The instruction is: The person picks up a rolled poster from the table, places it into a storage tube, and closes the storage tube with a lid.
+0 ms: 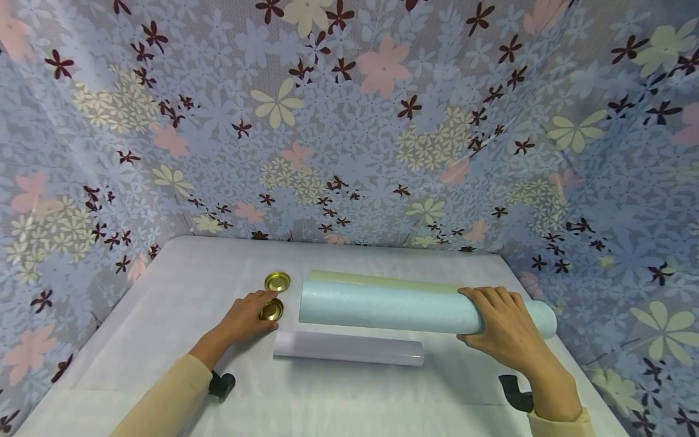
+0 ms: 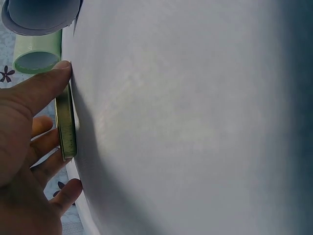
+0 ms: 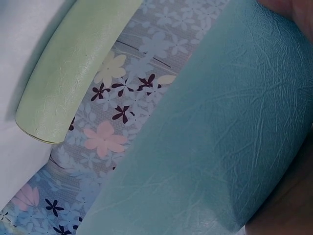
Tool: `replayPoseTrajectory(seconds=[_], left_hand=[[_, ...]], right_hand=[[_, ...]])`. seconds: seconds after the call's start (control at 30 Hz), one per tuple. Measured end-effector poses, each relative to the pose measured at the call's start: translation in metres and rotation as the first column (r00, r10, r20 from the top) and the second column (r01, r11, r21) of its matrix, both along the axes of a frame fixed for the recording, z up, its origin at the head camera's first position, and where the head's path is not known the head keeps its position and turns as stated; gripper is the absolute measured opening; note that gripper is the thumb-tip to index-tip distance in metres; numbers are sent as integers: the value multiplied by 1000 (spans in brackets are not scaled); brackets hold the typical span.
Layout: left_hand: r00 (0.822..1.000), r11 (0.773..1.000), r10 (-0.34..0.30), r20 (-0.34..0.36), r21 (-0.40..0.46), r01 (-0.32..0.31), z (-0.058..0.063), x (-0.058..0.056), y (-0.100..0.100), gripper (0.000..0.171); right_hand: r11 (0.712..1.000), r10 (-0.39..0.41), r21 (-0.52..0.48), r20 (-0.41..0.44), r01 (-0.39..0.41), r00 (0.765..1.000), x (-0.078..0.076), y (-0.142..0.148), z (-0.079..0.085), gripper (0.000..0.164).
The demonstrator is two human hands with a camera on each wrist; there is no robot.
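My left hand point(image 1: 247, 318) holds a shallow gold metal lid point(image 1: 271, 310) at the table, thumb on one side of its rim and fingers on the other. In the left wrist view that gold lid shows edge-on between thumb and fingers. Just beyond it lies another gold lid point(image 1: 277, 281). On the right, my right hand point(image 1: 505, 328) grips a light blue roll of creased, leather-textured sheet point(image 1: 382, 306) near its right end, thumb and fingers round it. Behind this roll, partly hidden by it, is a pale green roll point(image 3: 73, 73).
A glossy pale lavender roll point(image 1: 349, 348) lies in front of the blue one. All this is on a table with a white cover point(image 1: 136, 340). Floral cloth point(image 1: 349, 152) hangs behind and at both sides. A black curved piece point(image 1: 516, 393) sits at the right wrist.
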State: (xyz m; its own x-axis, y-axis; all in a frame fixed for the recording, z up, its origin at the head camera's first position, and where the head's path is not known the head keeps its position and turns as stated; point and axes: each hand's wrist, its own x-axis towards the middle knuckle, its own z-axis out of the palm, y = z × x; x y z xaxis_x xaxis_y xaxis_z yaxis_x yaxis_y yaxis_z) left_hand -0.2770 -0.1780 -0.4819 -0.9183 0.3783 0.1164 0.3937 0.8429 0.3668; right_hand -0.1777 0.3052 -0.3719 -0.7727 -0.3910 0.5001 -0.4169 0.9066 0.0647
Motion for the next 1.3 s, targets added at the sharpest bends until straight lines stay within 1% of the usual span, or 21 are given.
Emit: replayPoseTrajectory(seconds=[0.57,0.9,1.1,1.3], left_hand=[[1000,999,-1,-7,-33,1,-3,1,4,68],[1000,1000,9,-29,14,-8,-6,3,2,64],[1000,999,19,-16,49,-18,-6,4,2,63],[1000,997,28,-8,66,-28,-9,3,1,62]], right_hand=[[1000,-13,6,1,13,1000,2,1,-4,86],[1000,-8,-3,-7,8,1000,4,1,-5,86],[1000,-2,0,-17,2,1000,6,0,-6,86],[1000,-15,6,-13,15,1000,8,0,-8,86]])
